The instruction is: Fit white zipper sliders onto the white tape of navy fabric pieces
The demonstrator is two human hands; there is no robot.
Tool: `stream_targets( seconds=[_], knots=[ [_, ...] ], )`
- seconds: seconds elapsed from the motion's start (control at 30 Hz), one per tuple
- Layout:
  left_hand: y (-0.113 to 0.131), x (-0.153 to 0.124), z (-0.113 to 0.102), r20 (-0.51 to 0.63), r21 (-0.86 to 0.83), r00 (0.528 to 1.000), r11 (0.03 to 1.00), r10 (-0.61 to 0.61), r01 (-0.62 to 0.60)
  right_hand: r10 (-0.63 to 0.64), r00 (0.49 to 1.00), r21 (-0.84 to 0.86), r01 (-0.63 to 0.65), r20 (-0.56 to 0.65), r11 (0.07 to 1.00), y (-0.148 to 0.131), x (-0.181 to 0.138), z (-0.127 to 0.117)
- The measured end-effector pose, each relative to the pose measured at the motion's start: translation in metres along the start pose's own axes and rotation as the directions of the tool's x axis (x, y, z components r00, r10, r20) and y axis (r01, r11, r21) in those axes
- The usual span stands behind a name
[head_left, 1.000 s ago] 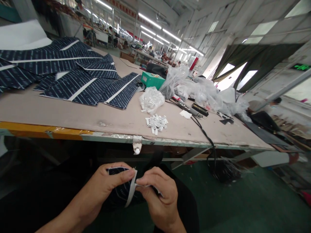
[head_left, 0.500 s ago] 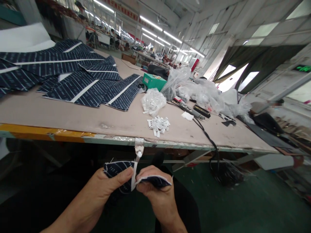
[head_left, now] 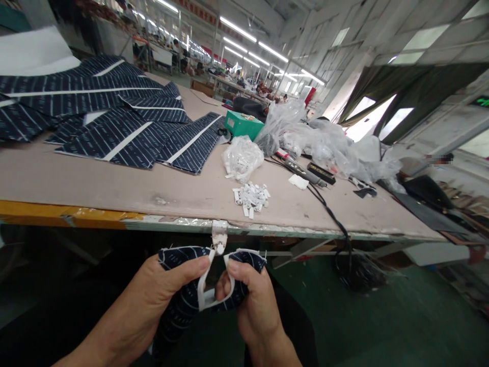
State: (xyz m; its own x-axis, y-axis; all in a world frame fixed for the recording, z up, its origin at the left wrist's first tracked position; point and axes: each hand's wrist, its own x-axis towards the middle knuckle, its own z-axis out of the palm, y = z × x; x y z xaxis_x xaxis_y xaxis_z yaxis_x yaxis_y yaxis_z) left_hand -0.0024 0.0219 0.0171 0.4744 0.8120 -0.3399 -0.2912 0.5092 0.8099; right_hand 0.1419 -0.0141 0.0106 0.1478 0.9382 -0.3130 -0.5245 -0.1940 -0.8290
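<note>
Between my hands is a navy patterned fabric piece (head_left: 184,300) with a white strip along its edge, held below the table's front edge. My left hand (head_left: 168,285) pinches its left part, thumb on top near the white strip. My right hand (head_left: 255,293) pinches the right part, thumb pressed on the cloth. The white strip bows in a U between the two thumbs. Just above it, a small white fixture (head_left: 219,238) hangs from the table edge. The fabric's lower end hangs under my left hand, partly hidden.
On the table (head_left: 114,186) lie several navy striped fabric panels (head_left: 126,140) at left. A heap of small white pieces (head_left: 251,199), a plastic bag (head_left: 243,158), a green box (head_left: 243,125), a grey corded tool (head_left: 303,171) and crumpled clear plastic (head_left: 324,140) are farther right.
My right hand has turned its part of the fabric upright, thumb now on top. The white strip has opened from a near-straight line into a U. The fabric sits close under the fixture.
</note>
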Motion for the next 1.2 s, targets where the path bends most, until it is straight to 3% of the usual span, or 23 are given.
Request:
stream_targets(
  seconds=[0.13,0.63,1.2],
  knots=[
    [0.0,0.001,-0.004,-0.042,0.044,0.999,0.999,-0.017,0.019,0.018,1.0,0.015,-0.018,-0.007,1.0,-0.005,0.003,0.003],
    [0.005,0.008,-0.002,0.02,0.081,0.999,0.996,-0.032,0.03,0.084,0.996,0.065,-0.084,-0.003,0.994,-0.005,0.01,0.005],
    [0.005,0.007,0.002,-0.105,0.117,0.994,0.993,0.016,-0.004,0.052,0.999,0.057,-0.052,0.003,0.997,-0.007,0.009,0.006]
  ],
)
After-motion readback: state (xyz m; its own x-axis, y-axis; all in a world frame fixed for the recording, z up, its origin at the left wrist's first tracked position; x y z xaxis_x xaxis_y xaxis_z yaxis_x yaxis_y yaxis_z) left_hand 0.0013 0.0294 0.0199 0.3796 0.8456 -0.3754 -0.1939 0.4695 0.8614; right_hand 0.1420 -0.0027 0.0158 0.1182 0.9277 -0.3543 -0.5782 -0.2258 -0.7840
